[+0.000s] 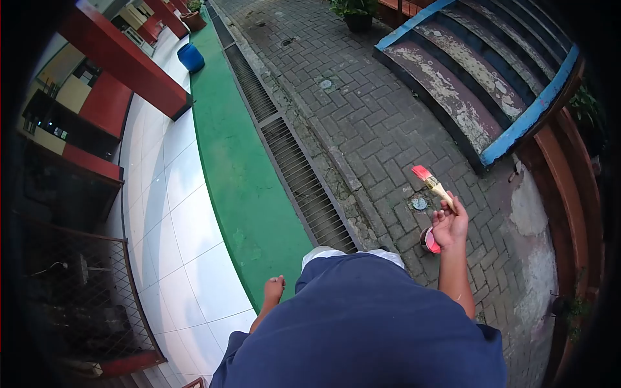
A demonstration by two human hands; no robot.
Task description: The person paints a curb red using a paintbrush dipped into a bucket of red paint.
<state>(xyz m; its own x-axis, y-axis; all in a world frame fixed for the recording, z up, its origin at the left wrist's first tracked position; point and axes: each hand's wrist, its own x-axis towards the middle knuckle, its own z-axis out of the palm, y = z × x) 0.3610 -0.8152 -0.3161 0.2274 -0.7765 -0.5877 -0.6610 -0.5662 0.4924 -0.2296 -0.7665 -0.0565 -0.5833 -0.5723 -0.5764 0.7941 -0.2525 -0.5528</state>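
In my right hand (451, 223), raised at the right, the fingers pinch the pale handle of a paintbrush (435, 183). Its bristles are coated in pinkish-red and point up and to the left, away from me. Below that hand, partly covered by it in this view, is a small round container (430, 240) with pink paint showing at its opening. My left hand (274, 288) hangs low beside my body, fingers curled in, over the edge of the green walkway; nothing shows in it.
Grey paving bricks (362, 123) stretch ahead beside a metal drain grate (294, 161). The green strip (236, 155) borders white tiles (184, 226). A blue barrel (190, 57) stands near a red pillar (129, 55). Worn steps (453, 84) with blue edges rise at the upper right.
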